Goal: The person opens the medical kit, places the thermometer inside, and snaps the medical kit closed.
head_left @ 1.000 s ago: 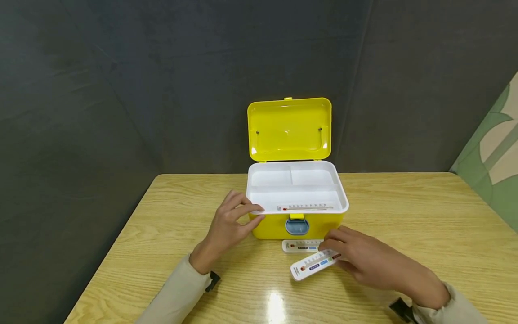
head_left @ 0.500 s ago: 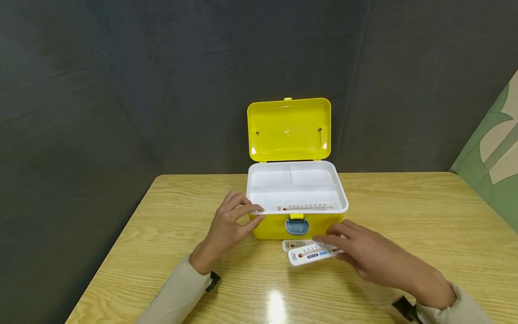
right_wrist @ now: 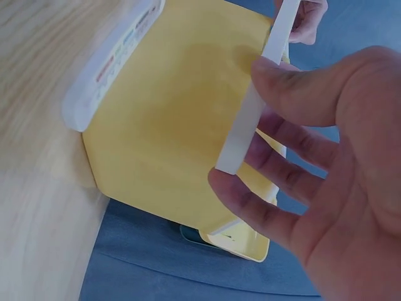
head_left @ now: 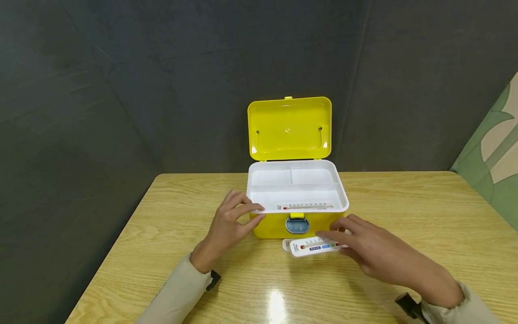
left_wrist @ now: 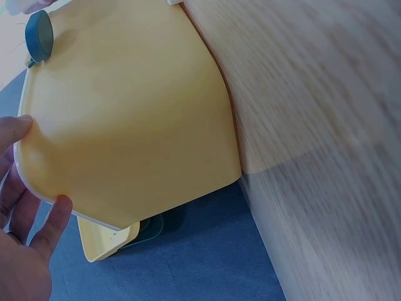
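Note:
A yellow box (head_left: 267,228) stands on the table with its lid (head_left: 289,128) raised. My left hand (head_left: 226,225) holds the front left corner of its rim, thumb against the front wall. Between thumb and fingers, my right hand (head_left: 374,247) pinches a flat white thermometer (head_left: 313,246) with a printed scale. In the right wrist view this thermometer (right_wrist: 241,135) is seen edge-on, above the table. A second thermometer (right_wrist: 113,66) rests on the table along the box's front; in the head view the held one mostly covers it. Another thermometer (head_left: 305,207) lies in the white tray's front compartment.
The white tray (head_left: 269,198) in the box has two smaller back compartments and a long front one. A grey-blue latch (head_left: 297,226) hangs at the box's front. Behind the wooden table (head_left: 194,193) rises a dark wall (head_left: 202,90).
My right hand has carried its thermometer forward towards the box and levelled it, so it now overlaps most of the one on the table. The left hand stays at the rim.

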Available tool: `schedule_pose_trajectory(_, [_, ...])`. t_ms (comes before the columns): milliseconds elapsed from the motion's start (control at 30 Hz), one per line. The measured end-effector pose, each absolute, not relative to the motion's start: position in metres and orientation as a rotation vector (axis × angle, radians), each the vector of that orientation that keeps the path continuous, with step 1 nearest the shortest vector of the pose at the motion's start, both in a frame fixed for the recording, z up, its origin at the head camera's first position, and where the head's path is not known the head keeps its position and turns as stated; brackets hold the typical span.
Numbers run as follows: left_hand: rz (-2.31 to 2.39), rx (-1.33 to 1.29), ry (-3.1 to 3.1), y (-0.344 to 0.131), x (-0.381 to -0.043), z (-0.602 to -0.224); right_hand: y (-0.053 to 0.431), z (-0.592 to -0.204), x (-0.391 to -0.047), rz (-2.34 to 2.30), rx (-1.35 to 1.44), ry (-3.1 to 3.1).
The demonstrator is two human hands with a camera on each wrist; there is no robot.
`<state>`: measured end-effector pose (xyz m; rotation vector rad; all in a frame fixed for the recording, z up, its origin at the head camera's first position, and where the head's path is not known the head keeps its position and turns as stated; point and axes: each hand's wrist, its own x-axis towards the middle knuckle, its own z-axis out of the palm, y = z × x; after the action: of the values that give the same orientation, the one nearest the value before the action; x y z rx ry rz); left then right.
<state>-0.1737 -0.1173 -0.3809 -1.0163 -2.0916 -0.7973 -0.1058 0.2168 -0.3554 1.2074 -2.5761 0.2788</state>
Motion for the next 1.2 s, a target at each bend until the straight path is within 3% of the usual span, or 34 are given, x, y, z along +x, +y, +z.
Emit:
schedule_pose_trajectory(567, [-0.77, -1.018, -2.074, -0.12, -0.176, -0.382, 0.223, -0.342, -0.11, 0.3, 1.1, -2.559])
schedule_pose_trajectory(1200, [-0.795, -1.041, -2.036, -0.119, -0.174, -0.38, 0.208, -0.317, -0.137, 0.261, 1.008, -2.484])
